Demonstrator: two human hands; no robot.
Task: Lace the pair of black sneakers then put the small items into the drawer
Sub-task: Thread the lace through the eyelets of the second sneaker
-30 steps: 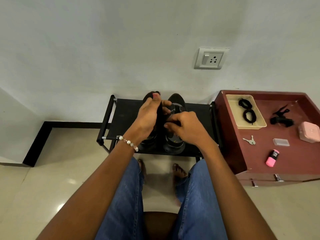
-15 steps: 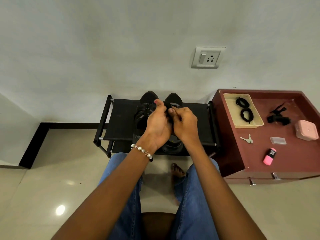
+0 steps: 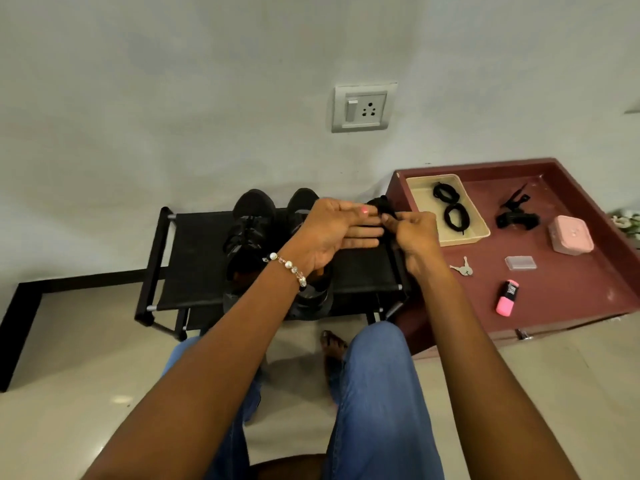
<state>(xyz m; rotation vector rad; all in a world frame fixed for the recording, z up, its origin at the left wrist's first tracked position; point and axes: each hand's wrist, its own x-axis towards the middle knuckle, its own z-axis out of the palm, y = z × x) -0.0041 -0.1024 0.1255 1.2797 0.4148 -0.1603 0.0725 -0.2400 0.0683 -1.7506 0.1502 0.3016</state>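
Above the right end of the black fabric shoe rack [image 3: 194,271], both hands work a bundled black shoelace [image 3: 381,206]; lacing looks barely begun.

Left hand [image 3: 332,233] lies palm-up, fingers straight, thumb pinning the lace; right hand [image 3: 412,233] pinches it with curled fingers. Both black mesh sneakers [image 3: 254,216] stand toe-to-wall mid-rack. Next, I judge, the lace must be uncoiled and an end fed through an eyelet. Silver keys [image 3: 462,268] and a pink-and-black lighter-shaped item [image 3: 506,296] wait near the maroon drawer unit's [image 3: 571,292] front edge.

Single head cam, wide-angle, looks fwd/down at shoe rack [image 3: 194,265] & cabinet top [image 3: 571,292], close range
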